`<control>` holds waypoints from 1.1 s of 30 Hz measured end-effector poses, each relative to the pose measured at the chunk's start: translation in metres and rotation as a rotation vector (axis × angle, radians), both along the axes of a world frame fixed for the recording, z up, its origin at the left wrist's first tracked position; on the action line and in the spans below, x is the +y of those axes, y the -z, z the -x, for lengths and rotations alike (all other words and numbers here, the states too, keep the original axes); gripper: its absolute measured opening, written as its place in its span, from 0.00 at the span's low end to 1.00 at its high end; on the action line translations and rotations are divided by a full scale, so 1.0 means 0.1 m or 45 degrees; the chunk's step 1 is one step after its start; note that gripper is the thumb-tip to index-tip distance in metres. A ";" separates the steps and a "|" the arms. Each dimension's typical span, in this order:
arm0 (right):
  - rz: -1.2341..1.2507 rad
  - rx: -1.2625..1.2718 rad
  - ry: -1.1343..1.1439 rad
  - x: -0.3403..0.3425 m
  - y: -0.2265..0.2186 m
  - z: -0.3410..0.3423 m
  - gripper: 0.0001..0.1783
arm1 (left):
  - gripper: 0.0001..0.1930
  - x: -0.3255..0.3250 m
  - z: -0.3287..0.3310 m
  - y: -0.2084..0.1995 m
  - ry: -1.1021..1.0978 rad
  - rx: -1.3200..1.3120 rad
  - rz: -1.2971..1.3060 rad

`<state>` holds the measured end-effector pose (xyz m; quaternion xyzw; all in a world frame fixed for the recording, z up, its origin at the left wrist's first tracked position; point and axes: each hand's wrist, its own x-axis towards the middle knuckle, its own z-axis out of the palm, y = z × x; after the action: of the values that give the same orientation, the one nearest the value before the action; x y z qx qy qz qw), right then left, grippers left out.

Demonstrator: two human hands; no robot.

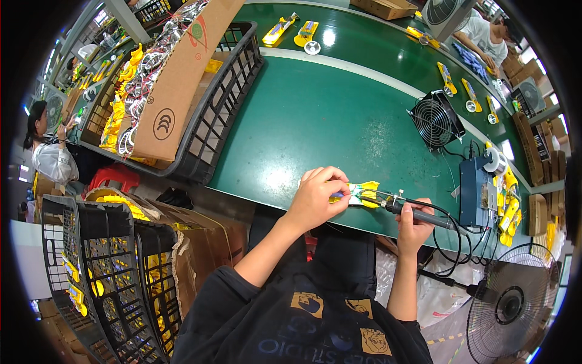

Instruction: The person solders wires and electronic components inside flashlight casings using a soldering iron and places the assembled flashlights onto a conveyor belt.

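Hands at a green worktop [285,124], with clock directions read from the small yellow piece [370,187] between them, 12 o'clock pointing away from the worker. The piece lies at the near edge of the worktop; the left hand [320,197] pinches its 9 o'clock end between thumb and bent fingers. The right hand [414,221], at 4 o'clock, grips the soldering iron [433,217] like a pen, its front end over the piece's 3 o'clock end; from where I stand I cannot tell whether the tip touches. Beside the worker, a wire-guarded fan [512,306] stands at 4 o'clock and upright black crates [109,273], showing yellow parts through their mesh, at 8. At 3 o'clock on the worktop sits a blue box [474,194], with a spool of wire [496,162] and a heap of yellow parts [510,218] just beyond. Between 1 and 2 o'clock, a square black fan [435,120] leans back. At 10, a large black basket [218,136] holds wired parts beside a cardboard sheet [173,91]. Farther off, a green belt [345,33] carries spaced yellow assemblies [307,33]; past it, at 1 o'clock, a co-worker [485,42] in white bends forward.
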<state>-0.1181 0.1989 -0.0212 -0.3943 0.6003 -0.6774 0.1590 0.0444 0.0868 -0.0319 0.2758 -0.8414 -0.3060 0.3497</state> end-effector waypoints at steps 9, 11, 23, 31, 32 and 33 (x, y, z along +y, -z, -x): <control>-0.020 -0.032 0.001 -0.01 -0.02 -0.01 0.06 | 0.03 -0.01 0.00 0.00 0.006 -0.005 -0.028; -0.018 -0.012 0.018 0.00 -0.02 0.00 0.06 | 0.03 -0.01 0.00 0.00 0.005 -0.007 -0.034; -0.031 -0.141 0.121 0.11 -0.06 0.07 0.07 | 0.03 -0.01 0.00 0.01 0.010 -0.004 -0.013; 0.019 -0.156 0.169 0.11 -0.07 0.06 0.06 | 0.03 -0.05 -0.03 0.02 0.028 0.114 0.076; 0.021 -0.163 0.190 0.13 -0.08 0.05 0.06 | 0.03 -0.04 -0.07 -0.01 0.022 0.111 0.087; 0.050 -0.139 0.203 0.14 -0.06 0.07 0.06 | 0.04 -0.03 -0.14 -0.07 -0.048 0.114 0.115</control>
<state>-0.1249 0.2129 -0.0155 -0.3108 0.6068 -0.7201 0.1293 0.0588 0.0834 -0.0249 0.2617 -0.8326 -0.2730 0.4048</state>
